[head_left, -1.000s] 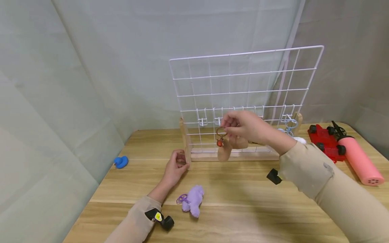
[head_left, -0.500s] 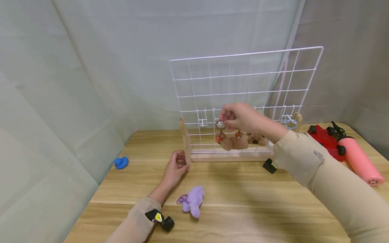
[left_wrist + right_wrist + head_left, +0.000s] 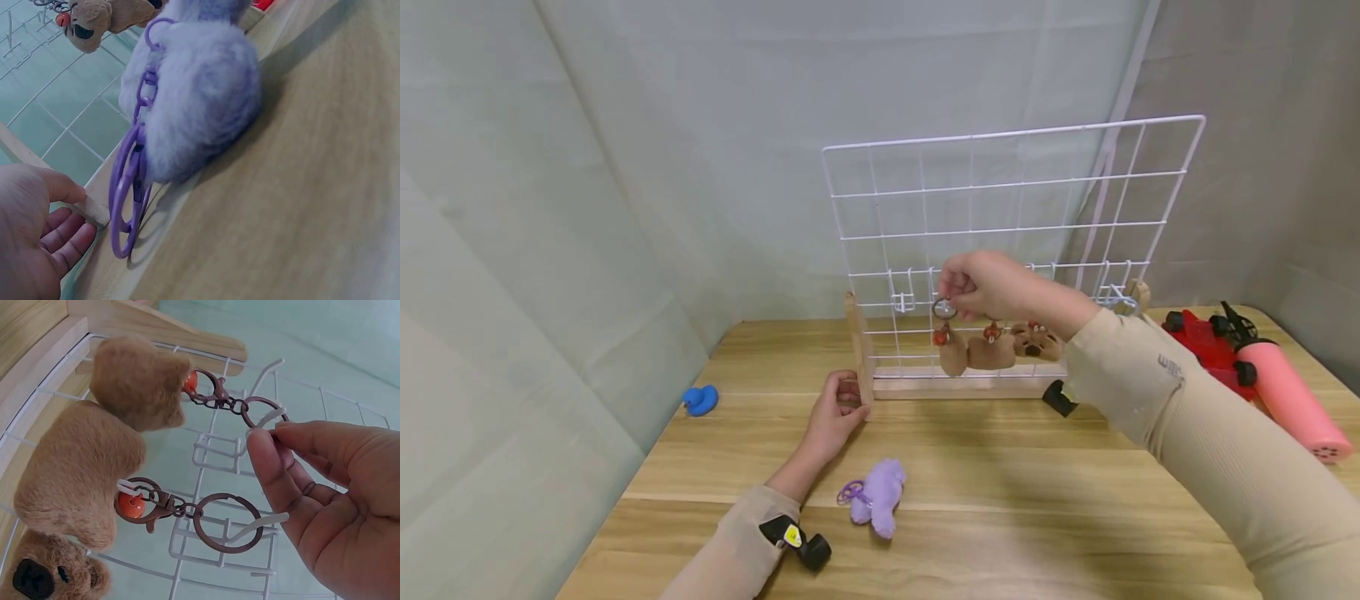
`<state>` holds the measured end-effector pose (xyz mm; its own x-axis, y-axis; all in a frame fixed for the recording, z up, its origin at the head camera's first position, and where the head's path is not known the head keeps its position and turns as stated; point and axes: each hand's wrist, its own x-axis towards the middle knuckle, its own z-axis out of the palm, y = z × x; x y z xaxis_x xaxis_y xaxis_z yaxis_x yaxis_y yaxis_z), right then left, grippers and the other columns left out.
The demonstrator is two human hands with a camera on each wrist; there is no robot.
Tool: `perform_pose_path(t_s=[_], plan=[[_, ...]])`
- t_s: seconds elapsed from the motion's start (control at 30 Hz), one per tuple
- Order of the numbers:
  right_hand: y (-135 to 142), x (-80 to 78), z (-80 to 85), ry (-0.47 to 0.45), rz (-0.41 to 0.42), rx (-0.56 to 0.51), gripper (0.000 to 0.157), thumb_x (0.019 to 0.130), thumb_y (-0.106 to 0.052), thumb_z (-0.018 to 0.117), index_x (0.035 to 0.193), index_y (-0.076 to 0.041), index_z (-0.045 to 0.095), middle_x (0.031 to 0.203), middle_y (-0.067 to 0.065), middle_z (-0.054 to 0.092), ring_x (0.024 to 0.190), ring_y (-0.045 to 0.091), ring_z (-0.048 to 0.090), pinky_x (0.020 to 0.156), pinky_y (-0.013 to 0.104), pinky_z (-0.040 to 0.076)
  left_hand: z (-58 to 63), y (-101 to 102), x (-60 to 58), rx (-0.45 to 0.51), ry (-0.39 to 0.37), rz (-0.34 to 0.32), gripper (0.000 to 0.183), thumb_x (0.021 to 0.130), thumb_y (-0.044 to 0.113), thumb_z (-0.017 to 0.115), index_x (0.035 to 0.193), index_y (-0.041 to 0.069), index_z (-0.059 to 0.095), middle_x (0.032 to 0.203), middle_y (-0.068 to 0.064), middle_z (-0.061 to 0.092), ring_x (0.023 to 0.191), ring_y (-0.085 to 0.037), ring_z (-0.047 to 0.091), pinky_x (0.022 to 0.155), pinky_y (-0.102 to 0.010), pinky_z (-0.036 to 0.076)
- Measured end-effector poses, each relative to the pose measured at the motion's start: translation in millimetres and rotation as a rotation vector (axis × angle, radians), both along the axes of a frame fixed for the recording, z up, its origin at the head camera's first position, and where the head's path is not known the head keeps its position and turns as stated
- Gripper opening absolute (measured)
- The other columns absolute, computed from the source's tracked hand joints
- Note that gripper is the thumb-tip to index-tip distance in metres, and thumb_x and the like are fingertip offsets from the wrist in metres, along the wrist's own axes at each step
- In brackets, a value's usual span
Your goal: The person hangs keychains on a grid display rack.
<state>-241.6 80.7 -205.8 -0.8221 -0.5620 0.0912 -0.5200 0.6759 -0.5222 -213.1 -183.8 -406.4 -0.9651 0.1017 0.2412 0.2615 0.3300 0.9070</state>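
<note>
My right hand [image 3: 988, 283] pinches the metal ring [image 3: 245, 414] of a brown plush keychain [image 3: 134, 384] at a white hook on the wire grid rack [image 3: 1015, 182]. In the right wrist view the hook's tip shows inside that ring. Beside it, a second brown plush keychain [image 3: 75, 472] hangs by its ring from another hook. A third brown plush [image 3: 1036, 343], with a dark nose, hangs farther right. My left hand [image 3: 833, 421] grips the lower end of the rack's left wooden post [image 3: 859, 354], its thumb against the wood.
A purple plush keychain [image 3: 880, 498] lies on the wooden table [image 3: 970, 533] near my left forearm. A blue toy duck [image 3: 702, 400] sits at the left edge. At the right are a red toy car [image 3: 1202, 346] and a pink cylinder [image 3: 1296, 396].
My right hand has risen slightly and moved toward the grid, carrying the plush keychain's ring to the hook. The plush swung, then settled hanging beside the others. My left hand stays put.
</note>
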Motion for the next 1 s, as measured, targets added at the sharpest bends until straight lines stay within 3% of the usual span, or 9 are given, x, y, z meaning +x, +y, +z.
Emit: perform_pose_path(t_s=[0.17, 0.23, 0.33, 0.6, 1.0], plan=[[0, -1.5, -0.5, -0.001, 0.029, 0.019, 0.009, 0.09, 0.004, 0.057, 0.095, -0.001, 0.061, 0.083, 0.014, 0.064, 0.075, 0.026, 0.066, 0.067, 0.027, 0.058, -22.5, -4, -15.6, 0.006, 0.017, 0.026, 0.051, 0.079, -0.013, 0.064, 0.124, -0.004, 0.042, 0.109, -0.029, 0.058, 0.095, -0.033, 0.06, 0.07, -0.016, 0.051], [0, -2.1, -1.0, 0.005, 0.041, 0.033, 0.009, 0.09, 0.004, 0.056, 0.095, -0.001, 0.061, 0.083, 0.013, 0.064, 0.075, 0.025, 0.066, 0.068, 0.029, 0.058, -23.2, -4, -15.9, 0.009, 0.019, 0.032, 0.051, 0.079, -0.013, 0.064, 0.124, -0.002, 0.043, 0.109, -0.027, 0.059, 0.095, -0.03, 0.06, 0.069, -0.015, 0.05], [0, -3.1, -2.0, 0.004, 0.054, 0.048, 0.01, 0.089, 0.004, 0.056, 0.095, -0.001, 0.061, 0.082, 0.012, 0.063, 0.074, 0.021, 0.065, 0.07, 0.032, 0.058, -18.7, -3, -13.6, 0.017, 0.011, 0.028, 0.051, 0.079, -0.014, 0.064, 0.125, -0.003, 0.043, 0.109, -0.029, 0.058, 0.095, -0.032, 0.06, 0.07, -0.015, 0.05], [0, -4.6, -2.9, 0.0, 0.064, 0.058, 0.01, 0.09, 0.004, 0.055, 0.094, -0.003, 0.061, 0.082, 0.01, 0.062, 0.076, 0.021, 0.065, 0.072, 0.033, 0.058, 9.2, 2, 6.6, 0.002, 0.014, -0.002, 0.047, 0.079, -0.014, 0.062, 0.122, -0.008, 0.043, 0.108, -0.032, 0.058, 0.096, -0.037, 0.059, 0.071, -0.017, 0.051], [3, -5.9, -1.1, -0.005, 0.042, 0.045, 0.014, 0.085, 0.005, 0.059, 0.096, -0.002, 0.063, 0.086, 0.01, 0.066, 0.075, 0.016, 0.062, 0.068, 0.029, 0.056, 8.8, 3, 7.7, 0.0, 0.008, 0.009, 0.048, 0.08, -0.014, 0.062, 0.123, -0.007, 0.043, 0.108, -0.031, 0.058, 0.097, -0.037, 0.059, 0.071, -0.018, 0.051]])
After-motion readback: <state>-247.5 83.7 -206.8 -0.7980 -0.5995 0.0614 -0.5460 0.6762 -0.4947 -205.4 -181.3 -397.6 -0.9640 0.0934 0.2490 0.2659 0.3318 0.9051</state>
